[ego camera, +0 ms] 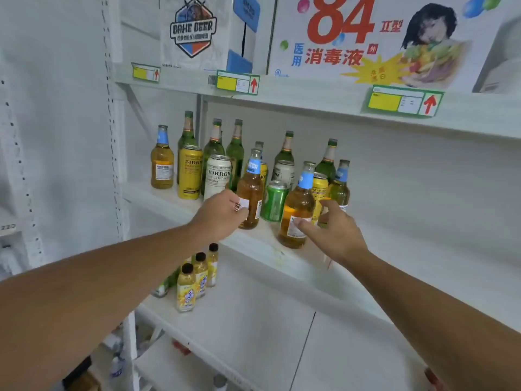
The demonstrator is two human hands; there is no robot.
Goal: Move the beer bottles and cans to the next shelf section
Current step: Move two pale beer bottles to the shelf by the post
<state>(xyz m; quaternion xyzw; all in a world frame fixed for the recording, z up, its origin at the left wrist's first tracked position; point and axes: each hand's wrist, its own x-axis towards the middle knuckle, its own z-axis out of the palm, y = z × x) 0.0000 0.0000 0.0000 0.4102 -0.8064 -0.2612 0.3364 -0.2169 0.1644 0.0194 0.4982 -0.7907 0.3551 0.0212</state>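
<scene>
The left hand [222, 211] wraps around an amber glass bottle with blue neck label [249, 193]; the right hand [334, 231], fingers spread, touches a second amber blue-necked bottle [297, 213] just beside it.

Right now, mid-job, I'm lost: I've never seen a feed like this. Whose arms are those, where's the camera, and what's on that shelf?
There is one picture, from a wide-angle camera worn on a person's head, looking forward and down. The two bare arms are that person's own; there is no robot.

The left hand is closing around an amber bottle with a blue neck label. The right hand is open, its fingertips touching a second amber bottle, not yet gripping.

Both stand at the front of the middle shelf, among green bottles, a white can, yellow cans and a green can. Small yellow drink bottles stand on the shelf below.
</scene>
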